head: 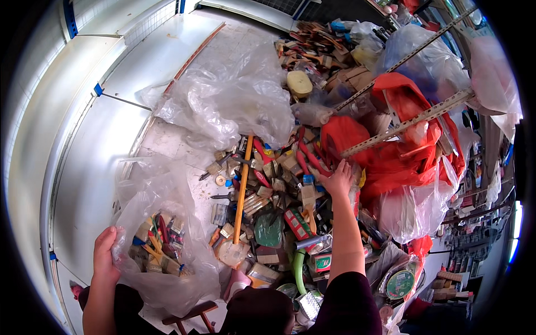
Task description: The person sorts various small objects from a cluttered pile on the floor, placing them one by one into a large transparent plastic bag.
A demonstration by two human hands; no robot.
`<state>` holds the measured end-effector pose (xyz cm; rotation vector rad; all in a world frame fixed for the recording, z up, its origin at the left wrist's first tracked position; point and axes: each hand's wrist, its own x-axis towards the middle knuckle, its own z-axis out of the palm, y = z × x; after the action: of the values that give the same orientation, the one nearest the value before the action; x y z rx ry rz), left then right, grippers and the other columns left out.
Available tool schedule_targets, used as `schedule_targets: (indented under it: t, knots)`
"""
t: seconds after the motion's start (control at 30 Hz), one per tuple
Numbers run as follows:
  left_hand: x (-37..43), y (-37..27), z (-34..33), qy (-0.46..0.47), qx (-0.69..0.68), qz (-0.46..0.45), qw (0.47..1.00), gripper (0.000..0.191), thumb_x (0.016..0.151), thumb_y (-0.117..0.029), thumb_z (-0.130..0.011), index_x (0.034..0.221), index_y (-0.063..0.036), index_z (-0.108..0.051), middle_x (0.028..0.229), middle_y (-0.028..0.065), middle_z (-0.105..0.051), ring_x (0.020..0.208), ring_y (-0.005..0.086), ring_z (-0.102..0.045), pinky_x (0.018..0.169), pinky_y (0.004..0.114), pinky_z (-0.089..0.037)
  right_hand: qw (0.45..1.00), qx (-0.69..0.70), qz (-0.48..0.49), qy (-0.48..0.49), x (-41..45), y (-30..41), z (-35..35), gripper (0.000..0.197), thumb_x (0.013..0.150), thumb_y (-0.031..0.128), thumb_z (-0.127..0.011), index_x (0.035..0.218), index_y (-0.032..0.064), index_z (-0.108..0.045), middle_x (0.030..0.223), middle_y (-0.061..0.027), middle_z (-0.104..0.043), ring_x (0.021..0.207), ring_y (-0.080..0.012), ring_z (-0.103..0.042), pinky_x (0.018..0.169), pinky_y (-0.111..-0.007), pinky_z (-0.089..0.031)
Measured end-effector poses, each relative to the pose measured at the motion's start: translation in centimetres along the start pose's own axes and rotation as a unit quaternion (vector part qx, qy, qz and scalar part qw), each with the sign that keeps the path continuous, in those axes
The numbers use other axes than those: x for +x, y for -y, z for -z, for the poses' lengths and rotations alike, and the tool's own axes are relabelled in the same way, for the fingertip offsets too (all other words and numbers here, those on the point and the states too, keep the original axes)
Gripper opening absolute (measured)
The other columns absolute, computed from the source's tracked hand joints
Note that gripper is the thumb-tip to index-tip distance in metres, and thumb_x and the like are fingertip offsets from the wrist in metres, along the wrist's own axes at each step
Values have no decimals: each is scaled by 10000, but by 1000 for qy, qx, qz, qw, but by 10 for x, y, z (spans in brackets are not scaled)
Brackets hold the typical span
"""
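Note:
My left hand [106,253] grips the rim of a clear plastic bag [197,268], which stands wide at the top. Inside it lies a heap of paintbrushes [161,251] with red, yellow and wooden handles. Over the larger pile on the floor reaches my right hand [337,180], fingers stretched out and apart from the thumb. It is right beside several red handles [312,161]; whether it touches them is unclear. Loose paintbrushes [255,203] cover the floor before me, and a long yellow wooden handle [243,188] lies across them.
A large crumpled plastic bag [234,96] lies ahead. To the right, perforated metal bars [406,123] slant above red plastic bags [389,167]. White metal shelving [90,167] lines the left. More brushes [312,46] are heaped at the back. A small wooden stool [192,314] is near me.

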<state>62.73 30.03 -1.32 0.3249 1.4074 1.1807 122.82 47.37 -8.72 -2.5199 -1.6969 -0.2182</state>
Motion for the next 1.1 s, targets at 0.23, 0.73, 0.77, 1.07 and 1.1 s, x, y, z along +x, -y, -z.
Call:
schedule_targets:
  t: [0.23,0.73,0.77,1.07,1.1]
  knots:
    - [12,12,-22,-19,58,21,998,196,895,-235,-576,917,-43,-611,833,16,-632,695,100,-583,619,236,-466,992,-119,-10,44,30,-14,-25,1040,586,581,-724,1382,42,-329,1347,-173,-426,1245,-317,-398,1036,-513,-274]
    - [24,21,-26,-22,74,31,996,185,892,-211,-585,900,-28,-609,812,29,-635,702,108,-596,664,242,-481,986,-136,-96,17,50,-25,-59,854,642,596,-662,1244,17,-481,1216,-166,-521,1139,-313,-478,939,-504,-351]
    - [24,20,-29,-21,74,33,996,185,892,-211,-585,900,-28,-609,812,29,-635,702,108,-596,664,242,-481,982,-150,-113,-1,47,-30,-62,885,649,614,-651,1266,8,-464,1234,-181,-509,1153,-322,-474,944,-510,-347]
    - [21,12,-21,-30,55,9,998,199,892,-212,-586,917,-16,-612,827,35,-641,710,113,-599,678,245,-483,987,-122,-50,96,55,-10,-36,778,725,548,-619,1329,97,-427,1233,-184,-491,1151,-390,-464,944,-529,-354]
    - [21,12,-22,-35,55,10,998,204,890,-214,-588,922,-14,-611,830,36,-642,714,114,-599,683,246,-483,987,-122,-49,95,55,-14,-42,778,725,548,-619,1329,97,-427,1233,-184,-491,1151,-390,-464,944,-529,-354]
